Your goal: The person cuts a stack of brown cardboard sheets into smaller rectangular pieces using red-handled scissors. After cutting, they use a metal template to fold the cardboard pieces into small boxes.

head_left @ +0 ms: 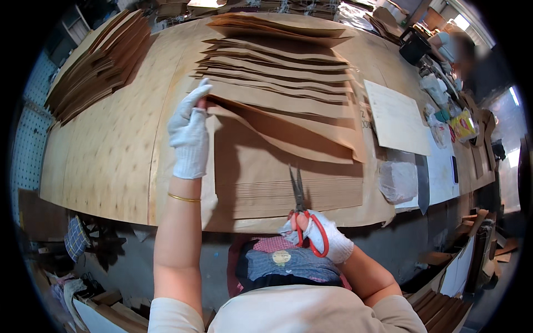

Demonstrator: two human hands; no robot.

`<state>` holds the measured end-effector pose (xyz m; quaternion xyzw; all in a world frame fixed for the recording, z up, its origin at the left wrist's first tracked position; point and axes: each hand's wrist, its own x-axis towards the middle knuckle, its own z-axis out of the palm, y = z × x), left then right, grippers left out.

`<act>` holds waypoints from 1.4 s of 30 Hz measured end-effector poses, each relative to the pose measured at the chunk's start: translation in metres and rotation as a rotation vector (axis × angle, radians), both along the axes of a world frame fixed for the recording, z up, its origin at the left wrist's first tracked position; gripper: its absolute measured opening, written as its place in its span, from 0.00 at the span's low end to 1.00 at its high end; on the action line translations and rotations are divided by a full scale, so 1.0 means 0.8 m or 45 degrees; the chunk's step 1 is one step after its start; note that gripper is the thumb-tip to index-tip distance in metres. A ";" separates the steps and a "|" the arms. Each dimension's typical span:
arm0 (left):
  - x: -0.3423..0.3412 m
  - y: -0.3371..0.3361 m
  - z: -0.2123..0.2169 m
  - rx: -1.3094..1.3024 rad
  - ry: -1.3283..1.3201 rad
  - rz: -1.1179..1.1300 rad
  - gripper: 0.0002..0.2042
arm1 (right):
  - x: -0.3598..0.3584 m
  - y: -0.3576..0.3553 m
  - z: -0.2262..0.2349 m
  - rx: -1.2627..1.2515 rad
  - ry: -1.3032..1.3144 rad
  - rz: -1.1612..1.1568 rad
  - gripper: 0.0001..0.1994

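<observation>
Nearest the camera, a pale shirt [277,311] is seen at the lower edge, with both forearms extended past it. By the gloved left hand [189,130], a brown paper sheet [294,133] is gripped at its left corner and held raised above a flat stack of brown paper [288,186] on the wooden counter [105,155]. Red-handled scissors [300,202] are held in the gloved right hand [333,241], fingers closed about the handles, blades slightly parted and pointed toward the stack. Beyond the sheet, overlapping brown paper pieces [277,69] are spread in rows; to the right, a pale board [397,119] is laid near a clear plastic bag [398,180].
</observation>
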<state>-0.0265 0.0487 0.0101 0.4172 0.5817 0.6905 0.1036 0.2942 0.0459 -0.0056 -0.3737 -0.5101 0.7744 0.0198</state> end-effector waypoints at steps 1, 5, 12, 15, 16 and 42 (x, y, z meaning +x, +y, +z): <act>-0.006 0.004 -0.005 -0.004 -0.123 0.021 0.21 | 0.003 0.001 0.004 -0.069 -0.062 -0.140 0.23; 0.026 -0.038 -0.043 -0.369 0.741 0.773 0.25 | 0.034 0.008 -0.021 -0.176 0.158 -0.091 0.25; 0.135 -0.053 -0.030 -0.881 1.338 -0.144 0.28 | 0.010 0.005 -0.029 -0.401 0.149 -0.314 0.31; 0.143 -0.040 -0.036 -0.894 1.395 -0.105 0.28 | 0.012 0.009 -0.034 -0.124 0.080 -0.193 0.30; 0.146 -0.035 -0.040 -0.915 1.447 -0.099 0.28 | 0.017 0.019 -0.052 -0.264 -0.044 -0.132 0.20; 0.059 -0.102 -0.080 -0.629 0.915 0.196 0.32 | 0.051 0.020 -0.035 -0.141 0.306 -0.122 0.19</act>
